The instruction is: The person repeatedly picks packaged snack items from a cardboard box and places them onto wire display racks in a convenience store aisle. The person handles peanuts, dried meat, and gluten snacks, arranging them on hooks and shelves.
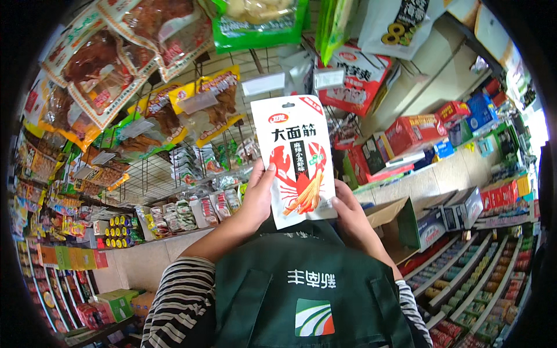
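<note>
The white pouch point(299, 168) is held up between the two hands, face toward the wearer; its front bears a red oval logo, a red printed corner, large black brush-like characters, a narrow upright dark strip with pale characters, and a picture of red crayfish with orange-brown strips; the pouch looks smooth, flat and rectangular, with a small hanging slot at its top; the left hand point(258, 194) grips its left edge, thumb on the front; the right hand point(349, 210) grips its lower right edge; below the pouch is a dark green cloth apron point(249, 296) with white lettering and a square emblem in green, white and orange; black-and-white striped knit sleeves point(177, 293) flank it; behind and left of the pouch, a wire rack point(145, 177) of thin metal bars carries glossy yellow packets point(216, 107) with clear windows; above the pouch hangs a green plastic bag point(258, 36); just beyond its upper right is a red packet point(368, 72) with white print; right of the pouch stands an open cardboard box point(403, 232), green outside and plain brown inside
</note>
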A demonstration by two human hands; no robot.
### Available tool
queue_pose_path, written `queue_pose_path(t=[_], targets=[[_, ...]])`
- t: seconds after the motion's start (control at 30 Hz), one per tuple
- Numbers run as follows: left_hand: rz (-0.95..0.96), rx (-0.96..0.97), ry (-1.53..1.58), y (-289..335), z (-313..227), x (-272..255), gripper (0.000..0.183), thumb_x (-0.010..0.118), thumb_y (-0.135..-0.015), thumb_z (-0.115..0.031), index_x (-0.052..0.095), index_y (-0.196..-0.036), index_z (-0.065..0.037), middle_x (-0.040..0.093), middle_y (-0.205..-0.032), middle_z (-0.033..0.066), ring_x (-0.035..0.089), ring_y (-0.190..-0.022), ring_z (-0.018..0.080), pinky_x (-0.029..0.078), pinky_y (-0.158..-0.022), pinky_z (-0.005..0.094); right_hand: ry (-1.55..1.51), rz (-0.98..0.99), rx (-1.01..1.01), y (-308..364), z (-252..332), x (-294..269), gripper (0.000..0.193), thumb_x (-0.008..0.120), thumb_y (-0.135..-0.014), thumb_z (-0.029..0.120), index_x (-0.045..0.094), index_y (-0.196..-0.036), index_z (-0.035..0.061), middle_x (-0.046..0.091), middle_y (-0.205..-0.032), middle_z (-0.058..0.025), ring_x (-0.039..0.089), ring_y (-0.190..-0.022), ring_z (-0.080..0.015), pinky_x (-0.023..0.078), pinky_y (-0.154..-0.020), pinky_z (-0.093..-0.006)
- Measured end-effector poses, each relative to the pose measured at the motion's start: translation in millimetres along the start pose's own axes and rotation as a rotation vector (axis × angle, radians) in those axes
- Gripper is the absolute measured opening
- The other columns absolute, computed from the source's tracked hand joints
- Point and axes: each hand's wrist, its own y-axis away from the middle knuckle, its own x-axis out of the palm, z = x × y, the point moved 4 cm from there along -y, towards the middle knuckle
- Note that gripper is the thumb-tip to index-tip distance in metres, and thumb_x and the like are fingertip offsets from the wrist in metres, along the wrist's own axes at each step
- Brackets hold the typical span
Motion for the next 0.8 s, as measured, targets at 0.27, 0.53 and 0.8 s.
queue_pose_path(t=[0.27, 0.53, 0.8], targets=[[0.022, -0.168, 0.044, 17, 20, -3, 0.026, 0.038, -0.09, -0.014, 0.042, -0.112, -0.001, 0.052, -0.109, 0.0087, 0.049, -0.099, 0.0155, 0.037, -0.088, 0.03, -0.064, -0.007, 0.091, 12, -28, 4, 0.034, 0.048, -0.085, 0.006, 0.038, -0.116, -0.0004, 0.051, -0.109, -0.0057, 0.046, -0.099, -0.0103, 0.037, -0.086, -0.026], [0.082, -0.21, 0.032, 18, 26, -3, 0.029, 0.037, -0.09, -0.016, 0.043, -0.114, -0.001, 0.052, -0.109, 0.0092, 0.05, -0.1, 0.0163, 0.037, -0.089, 0.031, -0.085, -0.053, 0.081, 18, -36, -1, 0.035, 0.046, -0.085, 0.004, 0.038, -0.119, 0.0019, 0.051, -0.112, -0.0062, 0.047, -0.101, -0.0124, 0.035, -0.089, -0.0281], [0.457, -0.527, 0.077, 36, 29, 23, 0.05, 0.032, -0.091, -0.025, 0.012, -0.133, -0.006, 0.027, -0.133, 0.011, 0.031, -0.121, 0.0217, 0.024, -0.101, 0.0369, -0.166, -0.279, 0.019, 16, -32, -11, 0.026, 0.039, -0.088, 0.009, 0.042, -0.113, 0.0007, 0.052, -0.106, -0.0056, 0.048, -0.096, -0.0111, 0.037, -0.086, -0.0256]])
